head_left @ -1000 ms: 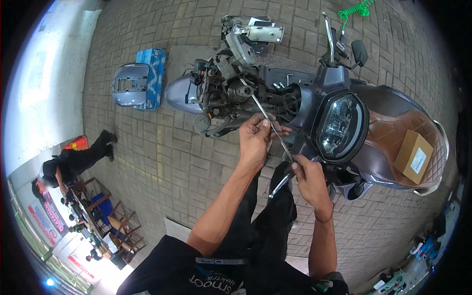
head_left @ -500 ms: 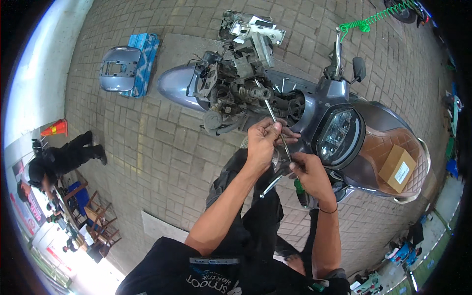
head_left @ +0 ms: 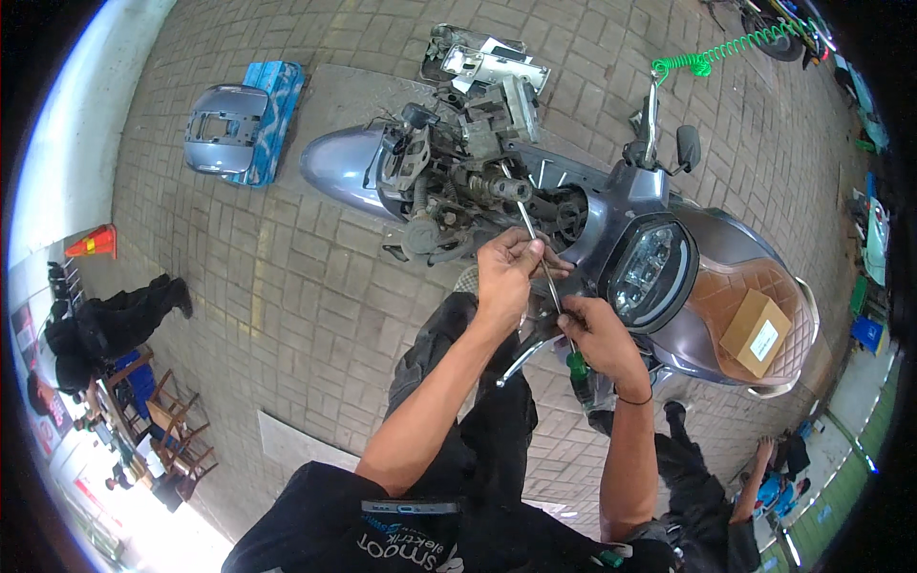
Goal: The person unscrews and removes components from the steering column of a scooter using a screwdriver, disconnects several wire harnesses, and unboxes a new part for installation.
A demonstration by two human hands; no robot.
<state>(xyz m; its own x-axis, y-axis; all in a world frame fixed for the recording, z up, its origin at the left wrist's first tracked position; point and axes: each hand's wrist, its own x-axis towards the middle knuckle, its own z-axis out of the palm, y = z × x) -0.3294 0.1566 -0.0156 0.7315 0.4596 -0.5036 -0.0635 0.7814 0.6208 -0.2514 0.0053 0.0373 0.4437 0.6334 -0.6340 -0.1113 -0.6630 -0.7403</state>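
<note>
A long screwdriver with a thin metal shaft point(head_left: 528, 222) and a green handle point(head_left: 577, 366) slants across the front of a partly stripped grey scooter. My left hand point(head_left: 508, 272) pinches the shaft about midway, thumb on top, other fingers reaching past it. Lower down, near the handle, my right hand point(head_left: 604, 341) is closed at the shaft. The shaft's far end disappears among dirty mechanical parts beside a cylindrical metal piece point(head_left: 511, 189); I cannot make out what its tip touches. Close to my right hand are the round headlight point(head_left: 652, 270) and a silver brake lever point(head_left: 521, 361).
A cardboard box point(head_left: 757, 334) lies on the brown quilted seat point(head_left: 716, 301). Beyond the scooter sits a metal part point(head_left: 497, 69); a grey body panel point(head_left: 224, 132) rests by a blue patterned block point(head_left: 275, 124). A green coiled hose point(head_left: 735, 53) hangs at upper right. People are at both sides.
The view has shifted slightly. Both hands keep their hold on the screwdriver with little movement. A person in dark trousers now shows more at lower right.
</note>
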